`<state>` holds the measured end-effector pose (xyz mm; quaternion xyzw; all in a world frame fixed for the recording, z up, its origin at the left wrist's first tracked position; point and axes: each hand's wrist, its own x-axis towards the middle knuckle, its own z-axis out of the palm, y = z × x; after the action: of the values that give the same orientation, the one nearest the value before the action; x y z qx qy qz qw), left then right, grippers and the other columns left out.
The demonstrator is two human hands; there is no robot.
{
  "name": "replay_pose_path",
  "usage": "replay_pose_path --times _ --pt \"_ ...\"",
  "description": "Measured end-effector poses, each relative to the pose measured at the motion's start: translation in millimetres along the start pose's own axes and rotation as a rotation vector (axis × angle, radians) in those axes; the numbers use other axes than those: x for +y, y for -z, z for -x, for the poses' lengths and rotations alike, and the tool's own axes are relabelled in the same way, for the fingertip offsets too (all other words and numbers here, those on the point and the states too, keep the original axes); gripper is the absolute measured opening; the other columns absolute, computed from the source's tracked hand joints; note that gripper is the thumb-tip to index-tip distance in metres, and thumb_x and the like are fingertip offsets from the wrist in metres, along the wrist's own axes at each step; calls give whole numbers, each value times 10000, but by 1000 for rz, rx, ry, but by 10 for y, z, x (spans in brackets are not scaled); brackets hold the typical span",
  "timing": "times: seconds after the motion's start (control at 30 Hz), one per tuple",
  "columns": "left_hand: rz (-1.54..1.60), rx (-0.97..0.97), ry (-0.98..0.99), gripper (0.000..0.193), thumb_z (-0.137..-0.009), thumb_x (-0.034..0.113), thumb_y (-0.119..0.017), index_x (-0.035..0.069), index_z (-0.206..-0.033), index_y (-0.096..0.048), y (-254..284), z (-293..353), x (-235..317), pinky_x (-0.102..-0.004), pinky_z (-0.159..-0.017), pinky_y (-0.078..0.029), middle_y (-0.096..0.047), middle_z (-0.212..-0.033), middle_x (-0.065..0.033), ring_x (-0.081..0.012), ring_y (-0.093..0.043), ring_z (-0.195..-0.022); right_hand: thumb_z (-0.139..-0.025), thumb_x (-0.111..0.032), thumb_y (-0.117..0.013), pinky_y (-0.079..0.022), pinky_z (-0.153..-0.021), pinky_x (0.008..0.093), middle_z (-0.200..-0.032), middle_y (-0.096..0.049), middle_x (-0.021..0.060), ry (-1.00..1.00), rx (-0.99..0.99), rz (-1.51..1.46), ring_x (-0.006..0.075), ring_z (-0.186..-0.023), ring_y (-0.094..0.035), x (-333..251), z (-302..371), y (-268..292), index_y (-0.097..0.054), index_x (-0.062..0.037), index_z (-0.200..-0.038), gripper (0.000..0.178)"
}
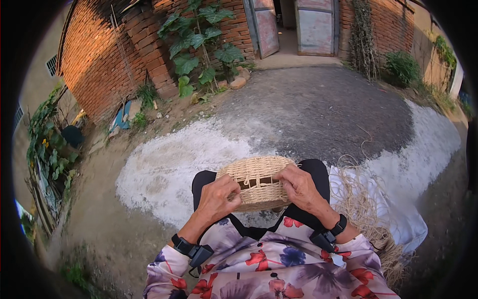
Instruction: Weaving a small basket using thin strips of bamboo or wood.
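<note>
A pale woven straw basket [264,198] rests between my knees. Its upper woven part leans at the back, and a dark gap runs across the middle, crossed by a small cord loop. My left hand [218,198] is closed, fingers curled on the basket's left end beside the gap. At the gap's right end, my right hand [298,185] pinches the woven edge with bent fingers. The fingertips of both hands are partly hidden. Black bands with small dark devices sit on both wrists.
To my right, a tangled heap of straw cord [356,197] lies partly on a white sheet [406,226]. White powdery patches [169,159] border the dark paved ground [323,109]. Beyond stand a brick wall [99,55], a leafy plant [199,42] and an open double metal door [315,27].
</note>
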<state>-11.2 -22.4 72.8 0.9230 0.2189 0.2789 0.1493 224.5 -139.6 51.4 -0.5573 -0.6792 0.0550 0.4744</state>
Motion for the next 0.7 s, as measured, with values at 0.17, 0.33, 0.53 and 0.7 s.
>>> replay_pose_path --times 0.17,0.33,0.53,0.7 --pt "-12 -21 31 104 -684 63 -680 63 -765 -616 -27 -13 -38 -351 -607 -509 -585 -764 -61 -241 -630 -685 -757 65 -537 -473 -729 424 -880 -568 117 63 -181 376 316 -856 -561 -207 27 -140 -644 -47 -973 266" --pt "160 -4 98 105 -693 38 -673 56 -782 -620 -62 45 -108 -295 -549 -486 -572 -725 -46 -164 -613 -609 -772 24 -573 -475 -726 429 -889 -552 121 -49 65 83 315 -848 -577 -83 -43 -144 -638 -40 -963 211" --pt "149 57 41 126 -719 26 -667 52 -838 -636 -173 72 -132 -285 -552 -486 -571 -741 -49 -145 -601 -590 -789 -40 -630 -477 -682 406 -853 -522 105 152 -81 125 298 -833 -579 -356 -149 -461 -613 -39 -930 142" --pt "354 160 268 193 -754 35 -673 48 -944 -639 -51 206 -198 -281 -545 -482 -589 -813 -69 -132 -588 -566 -800 -47 -641 -463 -669 381 -827 -531 100 128 -119 69 282 -809 -576 -298 -210 -520 -573 -20 -868 99"
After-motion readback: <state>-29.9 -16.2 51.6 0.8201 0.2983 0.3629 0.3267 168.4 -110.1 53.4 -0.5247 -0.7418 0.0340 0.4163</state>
